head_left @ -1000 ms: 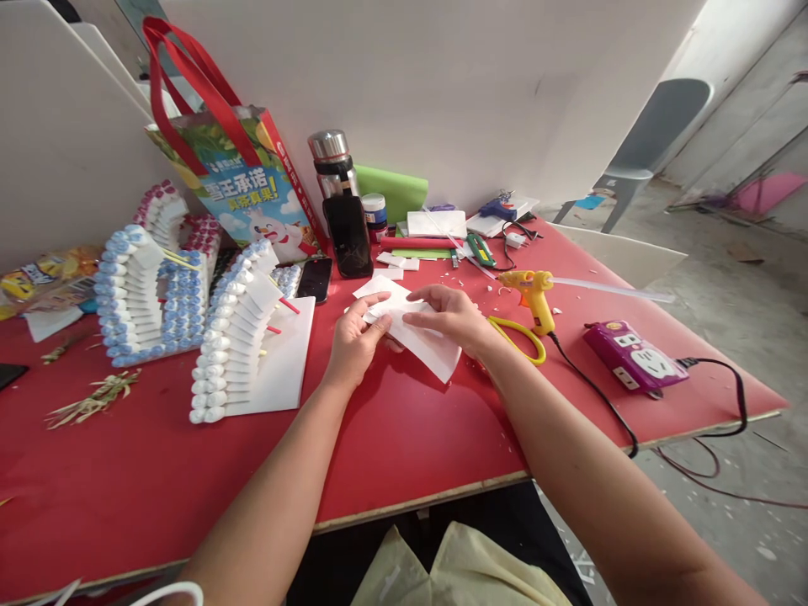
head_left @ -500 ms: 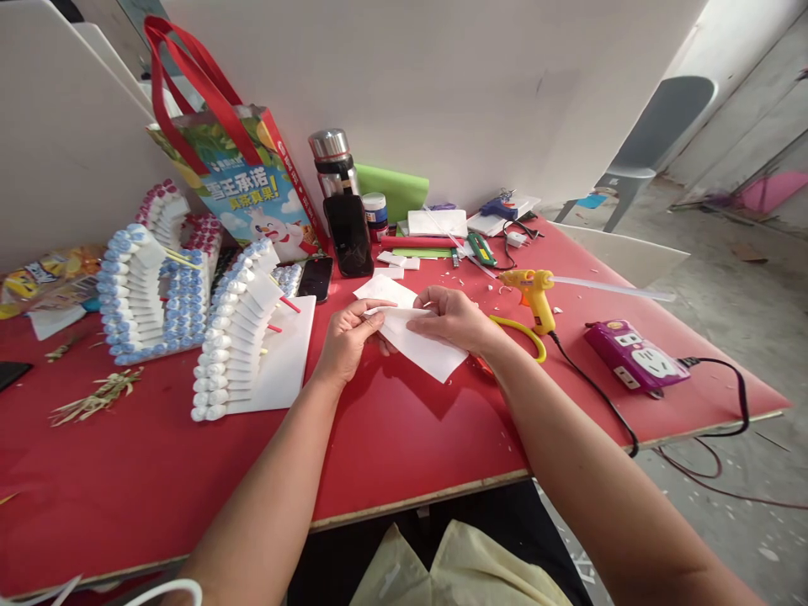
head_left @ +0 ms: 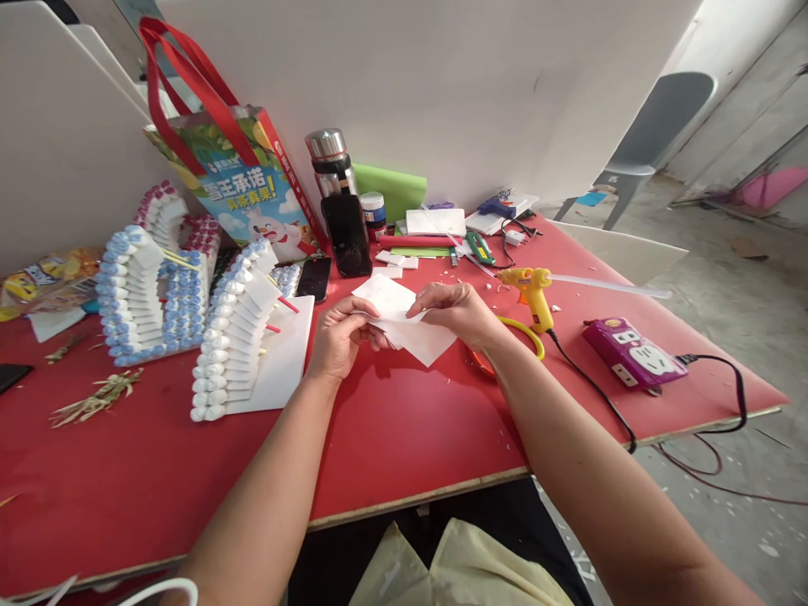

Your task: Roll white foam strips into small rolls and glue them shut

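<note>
Between my hands is a thin white sheet of paper (head_left: 424, 338), raised above the red table and bent along its upper edge. My left hand (head_left: 341, 335) pinches its left corner between thumb and fingers. My right hand (head_left: 455, 313) grips the upper right part, thumb and fingertips closed on it. Just beyond, a white piece (head_left: 386, 295) shows behind the fingers; I cannot tell whether it joins the sheet. To the left stands a curved white model (head_left: 236, 337) with rounded white tips on a white board.
A yellow glue gun (head_left: 535, 295) and purple power strip (head_left: 635, 353) with cables lie on the right. Orange-handled scissors are partly hidden by my right forearm. A black phone (head_left: 346, 236) leans on a steel flask (head_left: 326, 160). A shopping bag (head_left: 240, 185) stands back left.
The sheet's lower corner has lifted and tilted away from me, so less of its face shows. Both hands have shifted slightly and stay closed on it.
</note>
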Available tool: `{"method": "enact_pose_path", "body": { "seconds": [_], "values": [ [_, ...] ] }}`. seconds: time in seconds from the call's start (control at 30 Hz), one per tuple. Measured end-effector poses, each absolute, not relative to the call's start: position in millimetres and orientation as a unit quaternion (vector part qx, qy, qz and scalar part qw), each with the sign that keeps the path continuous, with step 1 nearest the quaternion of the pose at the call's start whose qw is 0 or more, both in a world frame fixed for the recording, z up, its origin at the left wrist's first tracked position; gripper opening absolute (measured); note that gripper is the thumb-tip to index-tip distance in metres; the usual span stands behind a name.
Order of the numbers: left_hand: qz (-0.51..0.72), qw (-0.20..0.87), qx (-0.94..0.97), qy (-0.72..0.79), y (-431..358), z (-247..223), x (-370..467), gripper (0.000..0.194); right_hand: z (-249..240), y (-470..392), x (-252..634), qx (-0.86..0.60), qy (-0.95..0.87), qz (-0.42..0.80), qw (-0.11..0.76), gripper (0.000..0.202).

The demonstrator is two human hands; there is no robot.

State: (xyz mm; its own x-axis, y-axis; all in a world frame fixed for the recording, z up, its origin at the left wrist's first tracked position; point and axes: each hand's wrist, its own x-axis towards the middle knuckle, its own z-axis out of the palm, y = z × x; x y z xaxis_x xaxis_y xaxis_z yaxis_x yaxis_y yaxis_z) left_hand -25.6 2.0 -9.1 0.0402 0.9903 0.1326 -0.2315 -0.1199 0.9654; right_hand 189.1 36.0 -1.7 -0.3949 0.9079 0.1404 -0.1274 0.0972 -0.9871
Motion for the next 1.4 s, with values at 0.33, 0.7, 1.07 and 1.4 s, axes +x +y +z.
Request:
{"method": "enact_pose_path", "body": {
  "seconds": [0.33,0.7,1.07,1.4],
  "values": [
    [0.561,0.578,0.462,0.370,-2,-5,-29,0.005,2,39,192,-0.297,-0.448,0.670,0.512,0.016],
    [0.513,0.575,0.502,0.393,-6,-8,-17,0.004,4,14,171,-0.249,-0.556,0.755,0.241,0.051],
    [0.542,0.547,0.486,0.413,-2,-9,-21,0.018,0,21,177,-0.263,-0.615,0.708,0.226,0.049],
    [0.523,0.523,0.520,0.427,-2,-10,-18,0.027,-2,22,172,-0.342,-0.686,0.573,0.290,0.044]
  ]
}}
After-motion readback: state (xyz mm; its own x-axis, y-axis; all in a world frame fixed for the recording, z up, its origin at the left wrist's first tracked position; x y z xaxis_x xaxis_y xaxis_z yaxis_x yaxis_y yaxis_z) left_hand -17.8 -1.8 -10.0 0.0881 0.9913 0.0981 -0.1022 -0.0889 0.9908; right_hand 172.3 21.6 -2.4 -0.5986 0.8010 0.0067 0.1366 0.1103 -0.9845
